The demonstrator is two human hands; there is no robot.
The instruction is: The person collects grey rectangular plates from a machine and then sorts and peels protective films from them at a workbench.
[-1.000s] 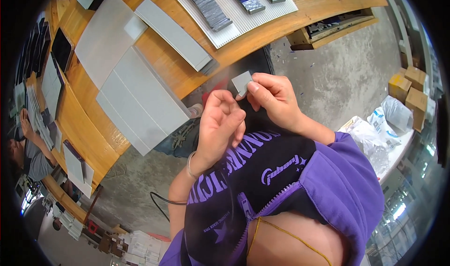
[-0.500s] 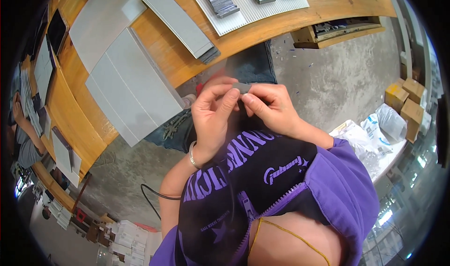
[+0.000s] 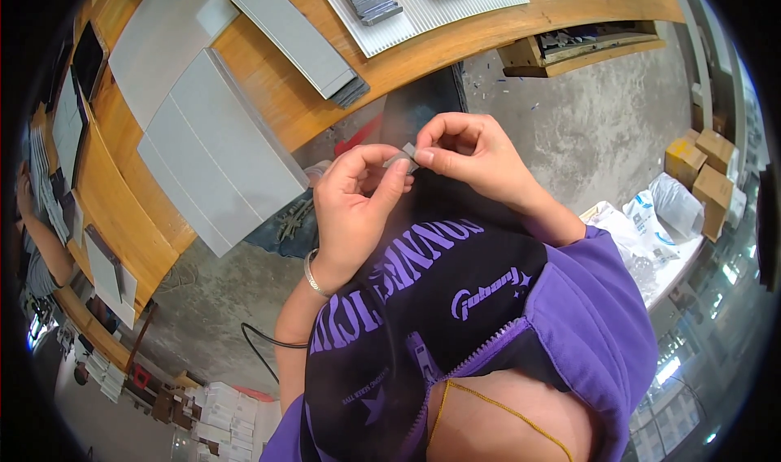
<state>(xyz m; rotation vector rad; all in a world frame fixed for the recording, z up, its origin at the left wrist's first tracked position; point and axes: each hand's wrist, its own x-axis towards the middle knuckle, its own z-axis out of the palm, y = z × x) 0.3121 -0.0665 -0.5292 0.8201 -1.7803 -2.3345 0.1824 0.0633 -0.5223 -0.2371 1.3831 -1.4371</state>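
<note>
A small grey flat piece (image 3: pixel 404 154) is pinched between the fingertips of both hands, held close in front of my chest. My left hand (image 3: pixel 354 210) grips its left end with thumb and forefinger; a metal bangle circles that wrist. My right hand (image 3: pixel 472 157) holds its right end, fingers curled over it. Most of the piece is hidden by the fingers. Below the hands are my black and purple top (image 3: pixel 455 315) and a thin gold chain.
A curved wooden workbench (image 3: pixel 277 104) runs across the top and down the left, bearing large grey panels (image 3: pixel 215 149), a long grey strip (image 3: pixel 285 31) and a white ribbed sheet (image 3: pixel 423 10) with dark stacked pieces. Cardboard boxes (image 3: pixel 704 173) and plastic bags (image 3: pixel 651 218) lie right. Another person's arm (image 3: pixel 37 242) shows far left.
The hands have closed in on the grey piece, which was held up more openly a second ago. The view has shifted so the bench sits higher in the picture.
</note>
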